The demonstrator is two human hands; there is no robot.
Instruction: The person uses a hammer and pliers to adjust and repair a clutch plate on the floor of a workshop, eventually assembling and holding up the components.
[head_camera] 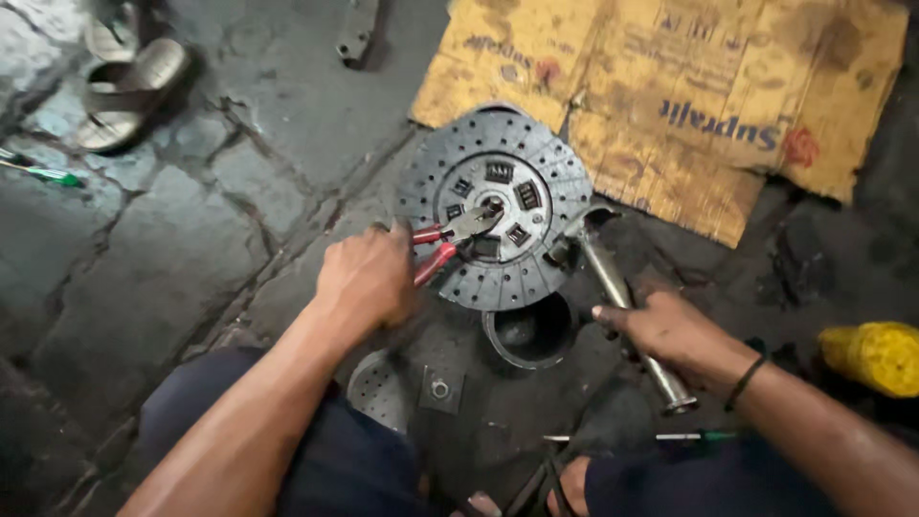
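Note:
A round dark clutch disc with rivet holes and a sprung hub lies on the oily floor. My left hand grips red-handled pliers whose jaws reach into the disc's hub. My right hand holds a long metal hammer-like tool; its head rests against the disc's right edge. A black metal ring sits just below the disc, between my hands.
A stained cardboard sheet lies behind the disc. Sandals rest at the upper left, a green-handled tool at the left edge. A yellow object sits at right. A perforated plate and a square metal piece lie near my knees.

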